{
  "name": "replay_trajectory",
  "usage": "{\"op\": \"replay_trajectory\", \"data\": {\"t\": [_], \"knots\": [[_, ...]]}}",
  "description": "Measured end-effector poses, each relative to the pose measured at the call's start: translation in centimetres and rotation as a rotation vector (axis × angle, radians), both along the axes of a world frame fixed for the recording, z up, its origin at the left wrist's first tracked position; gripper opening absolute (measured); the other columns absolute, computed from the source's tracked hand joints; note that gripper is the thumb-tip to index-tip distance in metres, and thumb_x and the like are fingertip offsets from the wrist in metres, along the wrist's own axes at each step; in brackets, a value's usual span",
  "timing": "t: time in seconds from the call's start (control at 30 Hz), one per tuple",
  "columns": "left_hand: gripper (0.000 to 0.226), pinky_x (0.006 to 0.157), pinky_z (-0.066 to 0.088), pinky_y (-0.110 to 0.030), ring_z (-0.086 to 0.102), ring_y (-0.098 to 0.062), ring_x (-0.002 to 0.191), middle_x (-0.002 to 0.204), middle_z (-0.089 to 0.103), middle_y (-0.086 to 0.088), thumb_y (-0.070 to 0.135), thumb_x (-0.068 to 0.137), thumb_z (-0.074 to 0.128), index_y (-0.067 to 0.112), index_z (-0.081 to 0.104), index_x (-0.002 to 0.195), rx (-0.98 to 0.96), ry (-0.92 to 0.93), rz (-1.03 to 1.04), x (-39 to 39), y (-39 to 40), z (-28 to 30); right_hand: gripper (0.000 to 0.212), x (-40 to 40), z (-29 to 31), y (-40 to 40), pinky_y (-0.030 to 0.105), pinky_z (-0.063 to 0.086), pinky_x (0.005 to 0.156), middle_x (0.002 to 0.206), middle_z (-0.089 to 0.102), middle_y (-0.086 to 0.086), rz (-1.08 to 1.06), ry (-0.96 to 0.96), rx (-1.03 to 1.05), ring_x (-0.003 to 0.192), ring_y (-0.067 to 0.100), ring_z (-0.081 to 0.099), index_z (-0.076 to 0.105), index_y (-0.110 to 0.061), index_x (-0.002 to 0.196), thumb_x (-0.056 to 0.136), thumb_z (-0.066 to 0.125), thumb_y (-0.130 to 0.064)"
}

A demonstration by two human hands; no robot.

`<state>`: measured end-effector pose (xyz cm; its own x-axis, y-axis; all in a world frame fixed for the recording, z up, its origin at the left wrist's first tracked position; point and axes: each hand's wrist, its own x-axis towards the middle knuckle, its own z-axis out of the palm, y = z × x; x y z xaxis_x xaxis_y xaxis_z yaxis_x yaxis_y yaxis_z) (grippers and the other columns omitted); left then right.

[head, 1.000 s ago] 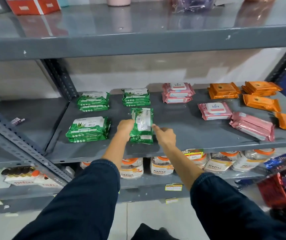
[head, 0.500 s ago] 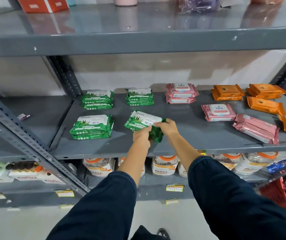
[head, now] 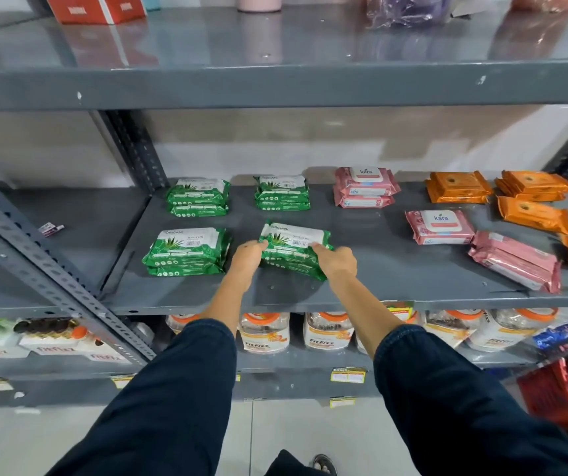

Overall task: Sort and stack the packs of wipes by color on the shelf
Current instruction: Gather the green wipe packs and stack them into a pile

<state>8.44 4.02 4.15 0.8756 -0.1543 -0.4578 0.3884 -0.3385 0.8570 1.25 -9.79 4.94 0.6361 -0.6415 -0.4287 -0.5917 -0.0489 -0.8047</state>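
On the grey middle shelf (head: 396,269) a green pack of wipes (head: 294,240) lies label up on a second green pack at the front centre. My left hand (head: 246,257) grips its left end and my right hand (head: 336,261) its right end. Three more green stacks sit around it: front left (head: 186,252), back left (head: 198,197), back centre (head: 282,192). Pink packs stand stacked at the back (head: 365,187), one lies alone (head: 439,228), two lean at the front right (head: 516,261). Orange packs (head: 457,187) fill the right end.
The upper shelf's edge (head: 275,85) runs overhead. A slanted perforated steel post (head: 52,273) crosses the left side. White jars with orange lids (head: 265,333) line the shelf below. A red basket (head: 557,393) sits on the floor at the right.
The green pack was turned from lengthwise to crosswise and laid flat, label up, on the pack beneath. Both hands moved to its two ends.
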Motion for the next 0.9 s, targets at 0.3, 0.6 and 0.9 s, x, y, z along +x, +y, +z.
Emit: {"op": "replay_trajectory", "data": {"t": [0.3, 0.6, 0.9], "knots": [[0.055, 0.096, 0.050, -0.038, 0.051, -0.018, 0.094, 0.143, 0.044, -0.012, 0.028, 0.088, 0.062, 0.007, 0.043, 0.137, -0.032, -0.142, 0.056, -0.6, 0.4, -1.8, 0.039, 0.9, 1.0, -0.4, 0.038, 0.047, 0.086, 0.118, 0.060, 0.023, 0.122, -0.049, 0.008, 0.103, 0.035, 0.059, 0.052, 0.004, 0.129, 0.097, 0.047, -0.017], [0.060, 0.109, 0.039, -0.043, 0.045, -0.029, 0.131, 0.144, 0.045, -0.011, 0.026, 0.083, 0.069, 0.006, 0.046, 0.135, 0.122, -0.266, 0.134, -0.7, 0.4, -1.0, 0.036, 2.4, 0.8, 0.3, 0.029, 0.038, 0.063, 0.096, 0.055, 0.012, 0.273, -0.002, -0.054, 0.072, 0.023, 0.048, 0.055, -0.003, 0.129, 0.099, 0.041, -0.019], [0.061, 0.108, 0.040, -0.043, 0.047, -0.029, 0.129, 0.141, 0.048, -0.013, 0.024, 0.080, 0.072, 0.002, 0.048, 0.132, 0.092, -0.267, 0.171, -0.9, 0.1, -1.2, 0.043, 2.4, 0.6, 0.2, 0.028, 0.037, 0.073, 0.120, 0.061, 0.014, 0.301, 0.026, -0.098, 0.087, 0.023, 0.049, 0.044, -0.009, 0.141, 0.102, 0.034, -0.025]]}}
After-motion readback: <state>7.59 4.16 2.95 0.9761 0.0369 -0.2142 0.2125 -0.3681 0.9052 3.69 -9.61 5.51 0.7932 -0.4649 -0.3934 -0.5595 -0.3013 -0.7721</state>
